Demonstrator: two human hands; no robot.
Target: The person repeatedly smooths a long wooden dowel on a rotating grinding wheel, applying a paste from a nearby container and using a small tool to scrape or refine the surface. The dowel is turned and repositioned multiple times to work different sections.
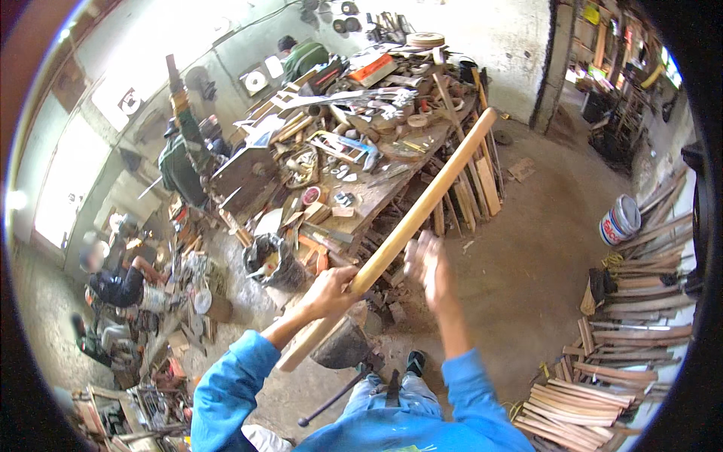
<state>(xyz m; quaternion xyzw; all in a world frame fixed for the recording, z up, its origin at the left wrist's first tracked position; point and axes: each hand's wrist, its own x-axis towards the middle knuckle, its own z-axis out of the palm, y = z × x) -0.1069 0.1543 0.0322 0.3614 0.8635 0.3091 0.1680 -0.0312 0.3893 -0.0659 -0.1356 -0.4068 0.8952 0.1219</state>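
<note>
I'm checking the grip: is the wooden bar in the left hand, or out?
In: the left hand is closed around the wooden bar. The right hand, blurred, is beside it, not wrapped around it.

The right hand is blurred; individual fingers cannot be clearly distinguished from here. The left hand covers a section of the pole toward its lower end. The pole conceals part of the right edge of the table. Small pieces toward the table's near corner are too small to identify. Beyond the far left corner, clutter hides the lower body of a person in green.
</note>
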